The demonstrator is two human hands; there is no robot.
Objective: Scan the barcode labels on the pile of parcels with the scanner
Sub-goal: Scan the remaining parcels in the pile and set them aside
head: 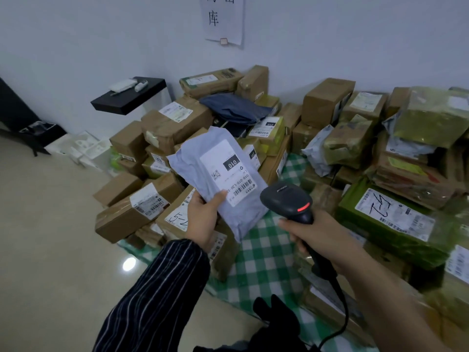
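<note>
Item: grey poly mailer (218,179); held up above the pile of parcels (162,133), label side toward the camera; white label (223,168) sat askew, its barcode (244,188) at the lower right, nearest the scanner.

Left hand (203,214): gripped the mailer's lower left corner, thumb across the front, fingers behind and out of sight; thumb tip lay at the label's edge, close to the printed code line.

Right hand (314,232): wrapped round the handle of the black scanner (286,201); scanner head raised just beside the mailer's lower right edge, a red light showing on its back; whether the trigger was pressed could not be told; cable (341,311) trailed down toward the person.

Pile: brown cartons and green-wrapped packs on a green checked cloth (264,252) against the wall.

Handling note, by judgement: step in hand was the reading of this one label; the mailer looked soft, so the label was best pulled flat and the thumb slid clear of the code; scanner best aimed square across the bars and drawn back a little, so the whole code fell in the beam; other labels lay close behind in the pile, so a stray read was the likely fault.
</note>
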